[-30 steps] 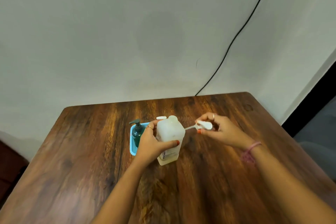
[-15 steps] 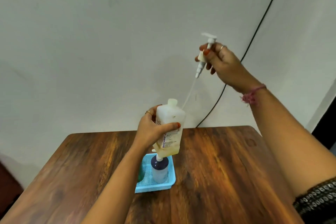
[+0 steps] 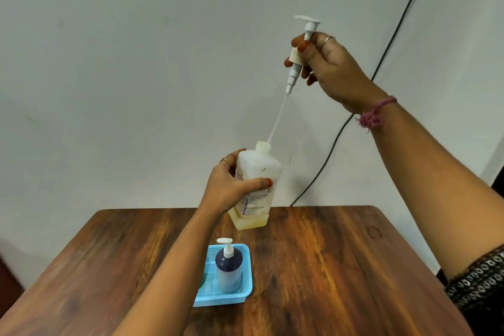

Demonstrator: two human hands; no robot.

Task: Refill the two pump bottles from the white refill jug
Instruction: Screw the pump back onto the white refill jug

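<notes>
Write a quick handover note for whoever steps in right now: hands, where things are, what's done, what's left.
Left hand grips the white refill jug above the table.
Right hand holds the jug's pump head high, its tube tip at the jug's mouth.
Blue-capped pump bottle stands capped in the blue tray; a second, green thing is hidden by the left arm.
Done: jug opened.
Left: uncap and fill both bottles.

One legible marking: "BIOCHEK" in dark blue capitals, running lengthwise up the white label of the translucent white plastic refill jug [image 3: 257, 185], toward one o'clock. The finer print beside it on the label is too small to read.
</notes>
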